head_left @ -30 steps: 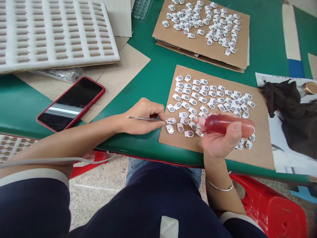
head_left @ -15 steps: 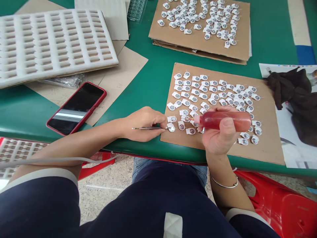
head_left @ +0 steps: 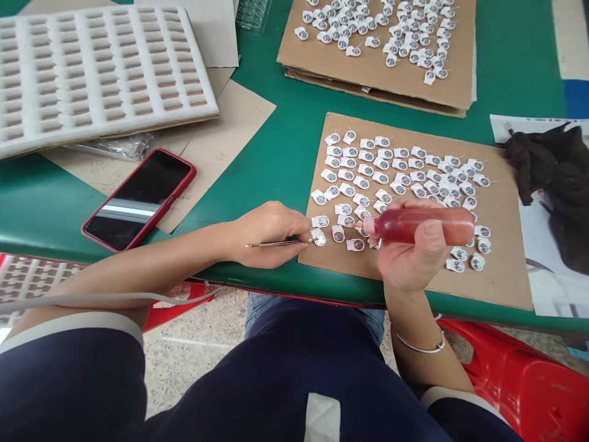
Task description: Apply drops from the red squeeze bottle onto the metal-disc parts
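Note:
My left hand (head_left: 269, 236) is closed around slim metal tweezers (head_left: 276, 244), their tips at a small white piece with a round silver face (head_left: 318, 237). That piece lies at the left front edge of a cardboard sheet (head_left: 483, 282). In my right hand (head_left: 414, 258) is a red squeeze bottle (head_left: 423, 224), tilted nearly flat. Its thin nozzle (head_left: 358, 225) points left, over the pieces on the cardboard. Many similar white pieces (head_left: 365, 170) lie in loose rows there. My right hand and the bottle hide some of them.
Behind lies a cardboard stack (head_left: 317, 55) bearing more white pieces. On the left are a white slotted foam tray (head_left: 108, 67), a phone in a red case (head_left: 140, 199) and paper sheets (head_left: 243, 110). Dark cloth (head_left: 543, 159) lies at right, above a red stool (head_left: 529, 380).
The view has shifted slightly. The bottle and my right hand sit a little farther right in the picture. Both hands keep their holds, and the tweezers stay at the same piece.

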### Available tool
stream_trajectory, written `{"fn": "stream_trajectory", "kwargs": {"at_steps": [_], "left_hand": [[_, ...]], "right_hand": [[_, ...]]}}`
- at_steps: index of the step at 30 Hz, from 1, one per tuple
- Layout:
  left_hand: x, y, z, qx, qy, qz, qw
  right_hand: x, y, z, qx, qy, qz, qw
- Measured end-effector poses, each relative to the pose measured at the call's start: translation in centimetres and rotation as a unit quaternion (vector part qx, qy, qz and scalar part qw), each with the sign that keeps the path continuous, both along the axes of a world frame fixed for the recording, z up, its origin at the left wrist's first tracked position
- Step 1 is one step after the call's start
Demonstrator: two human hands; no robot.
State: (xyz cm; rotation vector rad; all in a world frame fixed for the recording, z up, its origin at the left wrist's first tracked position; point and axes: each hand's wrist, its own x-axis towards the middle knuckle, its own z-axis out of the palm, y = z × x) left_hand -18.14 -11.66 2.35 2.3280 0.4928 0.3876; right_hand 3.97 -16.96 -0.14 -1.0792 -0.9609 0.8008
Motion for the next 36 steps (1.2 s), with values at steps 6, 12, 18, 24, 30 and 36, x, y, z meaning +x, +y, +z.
{"fn": "stream_trajectory", "kwargs": {"at_steps": [6,12,18,24,30,36], "left_hand": [[0.0,-0.7,0.3,0.091,0.03,-0.028,0.995],[0.3,-2.4,0.3,0.26,0.045,-0.07,0.962],[0.8,-3.8,-0.3,0.419,0.021,-0.055,0.906],[0.9,-3.8,-0.3,0.439,0.036,-0.059,0.896],[0.9,-3.8,-0.2,0.436,0.018,-0.051,0.898],[0.9,-3.8,-0.3,0.432,0.023,-0.052,0.9]], "right_hand": [[-0.5,-0.2,-0.1,-0.003,-0.005,0.016,1.0],[-1.2,-0.4,-0.8,0.027,-0.15,0.02,0.988],[-1.4,-0.4,-0.9,0.025,-0.231,0.022,0.972],[-1.8,-0.4,-0.6,0.018,-0.234,0.042,0.971],[-1.9,-0.2,-0.3,0.046,-0.248,0.046,0.967],[-1.9,-0.1,-0.2,0.061,-0.252,0.04,0.965]]}}
